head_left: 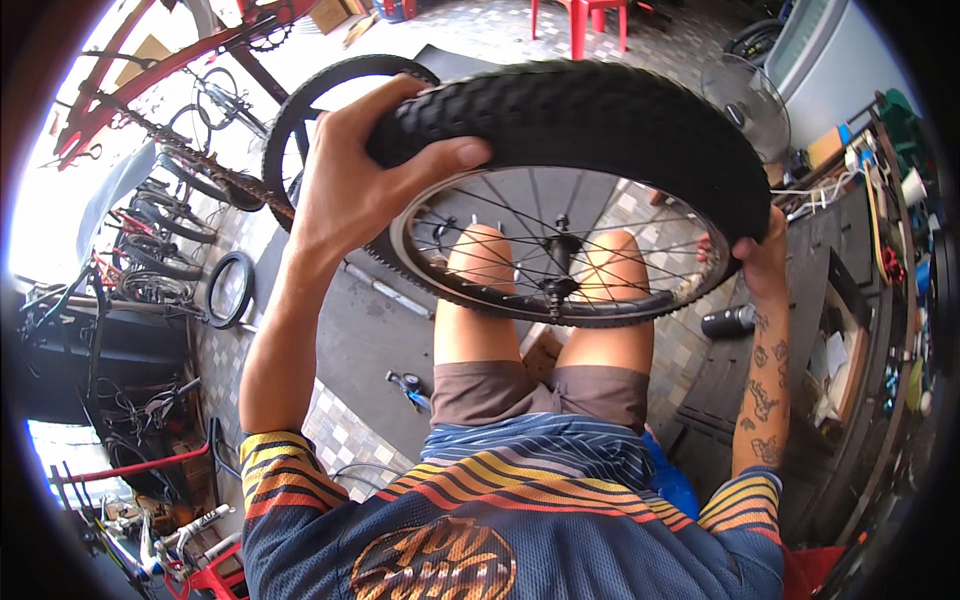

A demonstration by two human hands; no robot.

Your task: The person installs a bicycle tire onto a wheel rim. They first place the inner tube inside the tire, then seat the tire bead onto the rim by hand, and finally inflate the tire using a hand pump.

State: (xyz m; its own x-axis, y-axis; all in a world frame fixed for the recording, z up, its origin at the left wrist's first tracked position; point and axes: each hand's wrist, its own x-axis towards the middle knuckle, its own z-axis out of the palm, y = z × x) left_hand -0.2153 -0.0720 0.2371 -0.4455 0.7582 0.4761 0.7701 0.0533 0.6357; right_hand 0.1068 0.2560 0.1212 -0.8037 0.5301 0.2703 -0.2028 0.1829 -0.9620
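Note:
A bicycle wheel with a knobby black tyre (600, 115) is held up over my knees, tilted so its spokes and hub (563, 250) show. My left hand (375, 165) wraps round the tyre at the upper left, thumb pressed along the sidewall. On the right side my right hand (758, 255) grips the tyre with the thumb on its near face; its other fingers partly show through the spokes. The silver rim (405, 225) is visible along the left inside edge. Whether the tyre is fully seated all round I cannot tell.
A red bike frame with a chain (180, 50) hangs at the upper left, near another wheel (275, 150). A loose tyre (230, 290) lies on the tiled floor. To the right are a black bottle (728, 321), a cluttered workbench (850, 330) and a fan (740, 110).

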